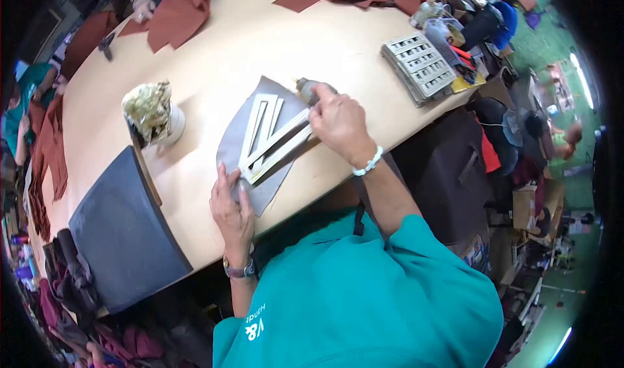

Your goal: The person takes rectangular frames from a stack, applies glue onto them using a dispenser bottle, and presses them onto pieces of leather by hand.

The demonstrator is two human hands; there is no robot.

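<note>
A grey fabric or leather piece (227, 134) lies on the pale table, with slotted white templates (252, 131) on top of it. My left hand (232, 209) rests at the near left edge of the piece, thumb and fingers apart, touching the lower corner of the templates. Over the right end of the templates is my right hand (339, 122), its fingers curled around a small dark tool or bottle (311, 90) with a yellowish tip that points away from me.
A glue-crusted white container (170, 124) stands left on the table (201, 63), near a dark board (127, 228). Grey slotted trays (422, 68) and a basket of tools sit at the right. Brown pieces (182, 17) lie at the far edge, where a person's hand (143, 8) shows.
</note>
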